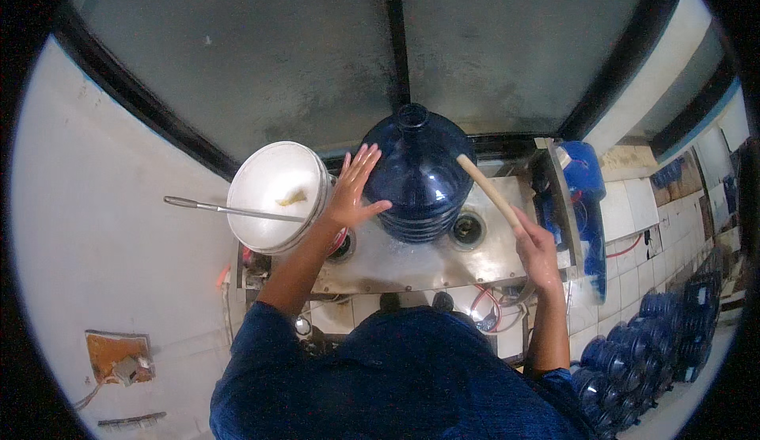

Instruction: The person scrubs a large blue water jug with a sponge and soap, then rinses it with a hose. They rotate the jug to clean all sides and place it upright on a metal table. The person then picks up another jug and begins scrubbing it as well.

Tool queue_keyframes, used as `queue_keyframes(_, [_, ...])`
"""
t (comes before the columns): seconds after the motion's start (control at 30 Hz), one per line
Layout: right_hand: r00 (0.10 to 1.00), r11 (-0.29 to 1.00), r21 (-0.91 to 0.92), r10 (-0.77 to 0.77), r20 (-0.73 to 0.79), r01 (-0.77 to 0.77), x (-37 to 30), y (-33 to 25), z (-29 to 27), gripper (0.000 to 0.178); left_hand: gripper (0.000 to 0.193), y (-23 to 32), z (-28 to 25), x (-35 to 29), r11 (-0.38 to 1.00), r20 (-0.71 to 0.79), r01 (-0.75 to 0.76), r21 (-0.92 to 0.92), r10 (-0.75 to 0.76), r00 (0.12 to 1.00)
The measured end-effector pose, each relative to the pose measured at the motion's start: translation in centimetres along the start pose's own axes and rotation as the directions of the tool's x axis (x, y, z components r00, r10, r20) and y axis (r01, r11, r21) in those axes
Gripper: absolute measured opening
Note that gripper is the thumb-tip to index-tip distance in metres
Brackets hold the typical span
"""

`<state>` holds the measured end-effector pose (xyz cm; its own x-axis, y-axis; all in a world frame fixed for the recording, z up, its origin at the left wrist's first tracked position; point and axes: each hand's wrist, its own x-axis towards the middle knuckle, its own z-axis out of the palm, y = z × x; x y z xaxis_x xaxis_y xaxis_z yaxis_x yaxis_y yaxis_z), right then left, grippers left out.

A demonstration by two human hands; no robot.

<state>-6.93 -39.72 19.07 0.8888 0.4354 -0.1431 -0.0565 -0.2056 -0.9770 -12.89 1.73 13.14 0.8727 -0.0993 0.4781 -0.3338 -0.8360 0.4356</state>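
A large blue water jug (423,175) stands upright on a metal counter (396,262), its neck pointing up. My left hand (352,190) is at the jug's left side, fingers spread and palm toward it; whether it presses on the wall is hard to tell. In my right hand (537,246) is a pale beige stick (491,190), gripped at its lower end. The stick slants up to the left, and its far tip meets or overlaps the jug's right side.
Left of the jug is a white bucket (265,167) with a metal rod (210,205) across it and a yellowish piece (293,198) inside. A round fitting (467,230) is set in the counter. Beyond the right end sits a blue container (584,171). Several blue jugs (625,353) line the floor.
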Motion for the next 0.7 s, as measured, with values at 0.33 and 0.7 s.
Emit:
queue_keyframes(0.33, [0.978, 0.976, -0.069, -0.201, 0.064, 0.205, 0.1, -8.5, 3.7, 0.047, 0.044, 2.7, 1.6, 15.8, 0.571, 0.011, 0.154, -0.807, -0.245, 0.969])
queue_keyframes(0.7, [0.971, 0.969, -0.084, -0.228, 0.076, 0.234, 0.1, -8.7, 3.8, 0.044, 0.041, 5.5, 1.6, 15.1, 0.663, -0.160, -0.052, -0.747, -0.103, 0.982])
